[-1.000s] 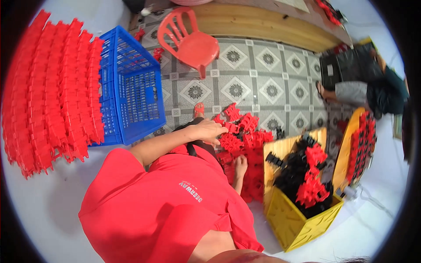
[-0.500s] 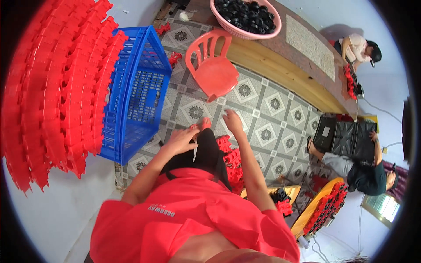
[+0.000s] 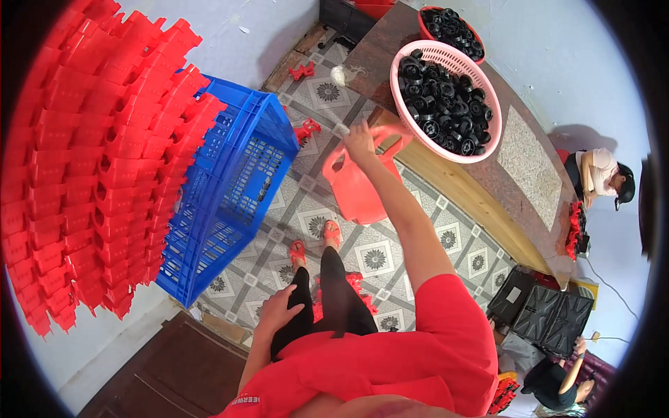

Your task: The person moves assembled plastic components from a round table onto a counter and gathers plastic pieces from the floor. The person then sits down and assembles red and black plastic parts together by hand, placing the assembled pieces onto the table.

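Note:
My right hand (image 3: 359, 143) reaches forward to the backrest of a red plastic chair (image 3: 355, 195), with its fingers closed over the top edge. The chair stands on the patterned tile floor, beside the counter. My left hand (image 3: 279, 310) hangs beside my left thigh, holding nothing, its thumb apart from the fingers. To the left, a blue plastic crate (image 3: 268, 139) lies on its side. Tall stacks of red plastic parts (image 3: 111, 160) rise next to it.
On the stone-topped counter (image 3: 481, 83) sit a pink basket (image 3: 491, 150) and a red basket (image 3: 423, 24), both full of black round parts. Loose red parts (image 3: 304, 131) lie on the floor. At the right, one person leans on the counter; another handles a black case (image 3: 543, 306).
My right hand has moved from in front of my body up to the chair's backrest. My left hand has dropped to my thigh. The view has shifted, showing a second basket.

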`<action>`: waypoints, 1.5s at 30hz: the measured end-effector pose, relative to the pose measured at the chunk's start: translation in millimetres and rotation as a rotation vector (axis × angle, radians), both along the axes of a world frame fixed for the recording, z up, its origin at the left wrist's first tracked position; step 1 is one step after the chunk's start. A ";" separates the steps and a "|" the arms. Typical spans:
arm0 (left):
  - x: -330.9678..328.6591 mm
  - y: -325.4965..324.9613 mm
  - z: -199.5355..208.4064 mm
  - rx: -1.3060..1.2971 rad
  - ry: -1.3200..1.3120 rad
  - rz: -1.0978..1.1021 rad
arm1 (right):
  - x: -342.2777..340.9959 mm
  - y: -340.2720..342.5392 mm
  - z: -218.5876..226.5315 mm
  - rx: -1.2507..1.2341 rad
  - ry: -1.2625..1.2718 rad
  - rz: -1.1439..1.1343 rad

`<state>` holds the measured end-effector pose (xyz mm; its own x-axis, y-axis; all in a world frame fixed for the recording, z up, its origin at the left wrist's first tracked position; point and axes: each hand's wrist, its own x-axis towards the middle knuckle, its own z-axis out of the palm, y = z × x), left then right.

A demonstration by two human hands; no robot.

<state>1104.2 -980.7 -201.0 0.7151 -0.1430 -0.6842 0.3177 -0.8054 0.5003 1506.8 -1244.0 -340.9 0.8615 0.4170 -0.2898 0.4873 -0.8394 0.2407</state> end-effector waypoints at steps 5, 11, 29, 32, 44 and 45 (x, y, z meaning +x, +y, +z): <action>34.7 -30.4 -6.5 -0.177 -0.147 -0.016 | -142.5 -73.3 0.3 0.041 -0.031 0.313; 72.6 -26.6 5.8 -0.152 -0.250 -0.075 | -254.4 -180.8 55.4 -0.068 0.338 0.299; 182.8 -34.4 6.5 0.046 0.055 -0.279 | -220.9 -232.5 -44.3 0.023 0.657 -0.201; 211.5 -37.6 -29.8 -0.050 0.020 -0.333 | -187.3 -163.3 -36.4 0.227 0.657 -0.263; 373.3 -86.0 -208.3 -0.347 -0.185 -0.054 | -36.9 -51.3 -66.7 0.856 0.519 -0.440; 391.6 -97.2 -225.2 -0.366 -0.252 -0.045 | -32.8 -55.6 -78.6 0.901 0.418 -0.405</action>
